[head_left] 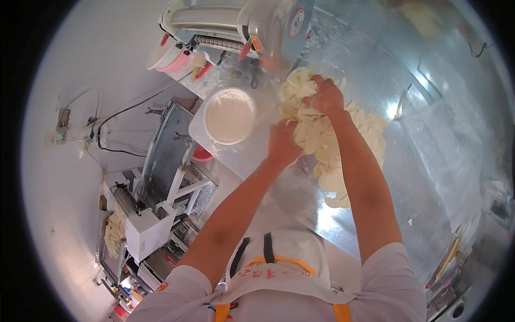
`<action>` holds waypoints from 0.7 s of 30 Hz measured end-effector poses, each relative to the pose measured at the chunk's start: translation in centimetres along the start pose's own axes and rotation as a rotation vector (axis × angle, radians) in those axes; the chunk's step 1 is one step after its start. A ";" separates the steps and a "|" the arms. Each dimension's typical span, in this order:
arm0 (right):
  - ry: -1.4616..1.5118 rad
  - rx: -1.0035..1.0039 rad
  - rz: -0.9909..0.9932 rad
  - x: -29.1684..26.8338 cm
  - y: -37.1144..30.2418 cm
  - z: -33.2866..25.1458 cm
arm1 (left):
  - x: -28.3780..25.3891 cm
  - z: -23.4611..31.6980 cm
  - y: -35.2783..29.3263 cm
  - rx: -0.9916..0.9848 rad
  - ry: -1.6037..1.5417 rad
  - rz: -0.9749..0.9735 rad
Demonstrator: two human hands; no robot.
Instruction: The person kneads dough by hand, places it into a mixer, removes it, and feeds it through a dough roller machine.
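Thin, pale dough wrappers [322,144], mostly round, lie in an overlapping heap on the metal table [399,166]. At the far end of this heap my right hand [327,97] has its fingers curled over several wrappers, thumb toward the left. My left hand [284,144] rests against the heap's left edge, nearer to me, with fingers apart and a little bent. Some loose wrappers lie between the two hands. The undersides of both hands are hidden, so how firmly they touch the dough is hard to see.
Left of the heap stands a round white tub [206,119] of flour. A dough-rolling machine [214,19] sits at the back, beside a pink-and-white bucket [166,58]. Clear plastic sheeting [445,145] covers the right side. Another machine [150,231] stands lower left.
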State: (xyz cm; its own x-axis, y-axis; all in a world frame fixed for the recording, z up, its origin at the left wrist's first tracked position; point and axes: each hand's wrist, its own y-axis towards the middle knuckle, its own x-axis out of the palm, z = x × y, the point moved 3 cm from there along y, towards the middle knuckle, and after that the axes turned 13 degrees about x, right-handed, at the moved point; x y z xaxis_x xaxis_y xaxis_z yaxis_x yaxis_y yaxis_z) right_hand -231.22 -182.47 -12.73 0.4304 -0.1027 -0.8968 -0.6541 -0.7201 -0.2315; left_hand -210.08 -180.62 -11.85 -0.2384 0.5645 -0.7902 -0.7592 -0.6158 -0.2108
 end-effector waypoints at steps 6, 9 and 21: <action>0.485 0.055 -0.033 -5.4 -11.1 1.8 | -4.0 5.4 -5.4 0.047 -0.362 -0.026; 0.276 0.237 0.083 -6.0 -14.6 6.1 | -3.3 5.9 -4.4 0.159 -0.393 0.006; 0.293 0.483 0.189 -2.7 -15.6 11.5 | 2.2 2.9 1.2 0.327 -0.329 -0.066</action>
State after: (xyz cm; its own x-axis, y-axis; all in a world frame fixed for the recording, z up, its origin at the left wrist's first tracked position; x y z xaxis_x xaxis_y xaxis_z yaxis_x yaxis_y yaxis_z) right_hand -229.35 -163.08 -11.04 0.3873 -0.4333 -0.8138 -0.9156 -0.2842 -0.2845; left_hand -213.23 -178.51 -12.19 -0.3223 0.7735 -0.5458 -0.9176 -0.3969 -0.0207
